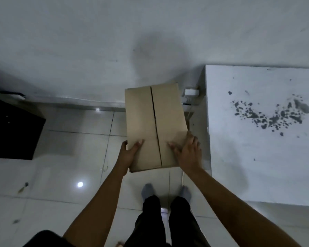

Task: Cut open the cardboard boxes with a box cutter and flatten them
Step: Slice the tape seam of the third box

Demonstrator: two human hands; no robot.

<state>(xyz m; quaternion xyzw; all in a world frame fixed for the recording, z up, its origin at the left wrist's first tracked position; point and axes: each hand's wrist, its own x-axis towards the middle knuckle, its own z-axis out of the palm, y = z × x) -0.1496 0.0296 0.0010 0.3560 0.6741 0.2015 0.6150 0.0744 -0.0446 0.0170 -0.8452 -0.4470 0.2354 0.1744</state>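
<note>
A brown cardboard box (pixel 150 122) is held in the air in front of me, above the tiled floor, its two top flaps meeting along a dark seam down the middle. My left hand (pixel 128 152) grips the box's near left edge, thumb on top and fingers underneath. My right hand (pixel 187 150) holds the near right corner, its thumb lying across the top and its fingers round the side. No box cutter is in view.
A white table (pixel 257 157) with a patch of dark crumbs (pixel 269 113) stands at the right. A black cabinet (pixel 12 129) sits at the left. A white wall lies ahead, with a white plug (pixel 191 91) behind the box. My feet (pixel 166 191) stand on glossy tiles.
</note>
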